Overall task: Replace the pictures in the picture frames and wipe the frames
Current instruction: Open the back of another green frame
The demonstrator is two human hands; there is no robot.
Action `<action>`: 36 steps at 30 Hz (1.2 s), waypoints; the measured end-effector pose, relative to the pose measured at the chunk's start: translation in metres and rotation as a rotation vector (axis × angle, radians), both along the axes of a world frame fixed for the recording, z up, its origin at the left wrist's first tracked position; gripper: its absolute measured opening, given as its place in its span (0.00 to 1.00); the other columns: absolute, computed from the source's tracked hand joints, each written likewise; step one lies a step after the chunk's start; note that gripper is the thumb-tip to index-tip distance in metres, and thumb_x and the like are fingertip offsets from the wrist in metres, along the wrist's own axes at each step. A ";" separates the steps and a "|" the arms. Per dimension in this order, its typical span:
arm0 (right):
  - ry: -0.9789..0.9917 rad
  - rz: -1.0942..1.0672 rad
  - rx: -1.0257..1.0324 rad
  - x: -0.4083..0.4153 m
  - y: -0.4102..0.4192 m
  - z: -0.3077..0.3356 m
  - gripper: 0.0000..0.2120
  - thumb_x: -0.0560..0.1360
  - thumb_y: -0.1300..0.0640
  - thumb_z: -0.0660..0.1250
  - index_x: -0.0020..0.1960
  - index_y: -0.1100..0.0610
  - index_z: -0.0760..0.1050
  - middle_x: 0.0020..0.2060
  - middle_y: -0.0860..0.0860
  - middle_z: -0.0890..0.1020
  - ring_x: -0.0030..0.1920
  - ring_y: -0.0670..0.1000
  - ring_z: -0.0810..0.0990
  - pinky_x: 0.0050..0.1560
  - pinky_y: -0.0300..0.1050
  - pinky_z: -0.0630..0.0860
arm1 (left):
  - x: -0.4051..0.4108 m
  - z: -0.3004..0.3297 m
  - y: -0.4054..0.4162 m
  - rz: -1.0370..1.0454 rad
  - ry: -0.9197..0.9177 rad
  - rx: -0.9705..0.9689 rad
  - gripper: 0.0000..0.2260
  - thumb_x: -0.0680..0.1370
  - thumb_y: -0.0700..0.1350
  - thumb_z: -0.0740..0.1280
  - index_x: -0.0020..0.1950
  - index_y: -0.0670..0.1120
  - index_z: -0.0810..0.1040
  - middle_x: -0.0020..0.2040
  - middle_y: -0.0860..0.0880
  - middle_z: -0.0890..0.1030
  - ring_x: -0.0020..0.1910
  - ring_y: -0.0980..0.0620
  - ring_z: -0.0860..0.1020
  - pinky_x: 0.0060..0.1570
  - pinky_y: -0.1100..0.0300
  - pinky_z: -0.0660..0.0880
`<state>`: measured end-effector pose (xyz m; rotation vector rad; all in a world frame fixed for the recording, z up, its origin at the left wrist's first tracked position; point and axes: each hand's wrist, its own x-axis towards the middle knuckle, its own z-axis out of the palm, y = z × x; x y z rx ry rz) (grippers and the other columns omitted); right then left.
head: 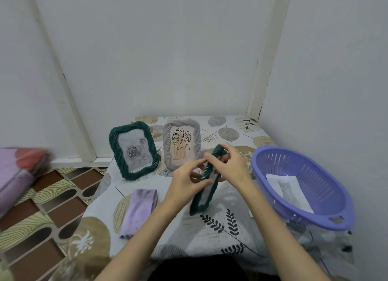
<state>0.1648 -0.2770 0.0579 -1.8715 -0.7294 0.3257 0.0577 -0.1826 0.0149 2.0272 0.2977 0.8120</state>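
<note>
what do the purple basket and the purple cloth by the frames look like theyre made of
The purple basket looks like moulded plastic: a smooth, slightly glossy rim, rows of cut slots in its wall and a handle hole at the near end. The purple cloth looks like soft woven or microfibre fabric, matte and folded with limp creases; the exact fibre cannot be told.

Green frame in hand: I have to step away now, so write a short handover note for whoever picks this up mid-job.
Left hand and right hand both hold the green frame, edge-on above the table; fingers work at its upper part.
Second green frame, rose picture, and grey frame, leaf picture, stand at the back.
Cloth lies folded to the left, untouched.
Basket, right, holds a cat picture.
Left: finish the held frame and wipe. Whether the standing frames are done cannot be told.
</note>
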 end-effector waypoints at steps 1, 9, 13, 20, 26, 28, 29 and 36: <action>0.035 -0.004 0.008 0.002 -0.005 0.000 0.32 0.68 0.44 0.70 0.68 0.55 0.66 0.50 0.54 0.78 0.47 0.55 0.81 0.41 0.55 0.82 | -0.001 -0.002 -0.002 -0.031 0.007 -0.065 0.24 0.68 0.39 0.75 0.63 0.48 0.74 0.47 0.53 0.78 0.40 0.59 0.80 0.46 0.65 0.78; 0.092 -0.041 0.113 0.027 -0.033 -0.011 0.19 0.76 0.67 0.58 0.64 0.55 0.72 0.61 0.52 0.76 0.61 0.49 0.75 0.51 0.41 0.76 | -0.005 -0.007 0.013 0.205 -0.080 -0.307 0.08 0.76 0.38 0.66 0.54 0.44 0.78 0.46 0.45 0.82 0.41 0.54 0.81 0.43 0.57 0.79; 0.462 0.055 0.123 0.025 -0.029 -0.038 0.18 0.77 0.69 0.56 0.62 0.55 0.73 0.40 0.54 0.80 0.35 0.50 0.77 0.33 0.45 0.77 | -0.014 -0.028 0.032 0.352 0.004 -0.335 0.16 0.76 0.42 0.65 0.64 0.47 0.73 0.57 0.48 0.76 0.50 0.55 0.77 0.48 0.65 0.74; 0.583 0.100 0.063 0.013 -0.007 -0.092 0.18 0.77 0.68 0.57 0.62 0.53 0.72 0.39 0.57 0.77 0.37 0.53 0.75 0.35 0.46 0.74 | -0.030 -0.062 0.045 0.216 0.202 -0.606 0.22 0.78 0.37 0.63 0.71 0.47 0.66 0.64 0.39 0.74 0.58 0.47 0.75 0.57 0.56 0.75; 0.342 0.149 -0.010 0.016 0.003 -0.103 0.17 0.74 0.62 0.67 0.62 0.54 0.75 0.41 0.63 0.79 0.42 0.55 0.77 0.42 0.50 0.75 | -0.025 -0.075 0.053 0.257 0.254 -0.431 0.20 0.75 0.35 0.66 0.67 0.40 0.71 0.65 0.44 0.75 0.57 0.55 0.71 0.50 0.71 0.68; 0.262 0.156 -0.036 0.018 0.007 -0.103 0.18 0.73 0.60 0.69 0.62 0.53 0.76 0.39 0.58 0.77 0.43 0.54 0.76 0.46 0.49 0.74 | -0.020 -0.077 0.057 0.271 0.260 -0.401 0.18 0.75 0.36 0.66 0.65 0.39 0.73 0.65 0.44 0.75 0.56 0.55 0.71 0.50 0.70 0.68; 0.212 0.153 -0.055 0.020 0.009 -0.103 0.17 0.72 0.60 0.70 0.61 0.53 0.77 0.39 0.54 0.77 0.43 0.52 0.75 0.47 0.47 0.74 | -0.018 -0.079 0.059 0.280 0.263 -0.386 0.17 0.75 0.36 0.67 0.64 0.39 0.74 0.64 0.43 0.76 0.56 0.55 0.71 0.47 0.73 0.68; 0.090 0.128 -0.099 0.028 0.016 -0.112 0.12 0.71 0.59 0.71 0.53 0.50 0.79 0.34 0.52 0.74 0.37 0.49 0.73 0.42 0.40 0.71 | -0.008 -0.088 0.067 0.323 0.257 -0.338 0.12 0.73 0.36 0.69 0.56 0.36 0.79 0.52 0.40 0.81 0.38 0.67 0.77 0.39 0.80 0.69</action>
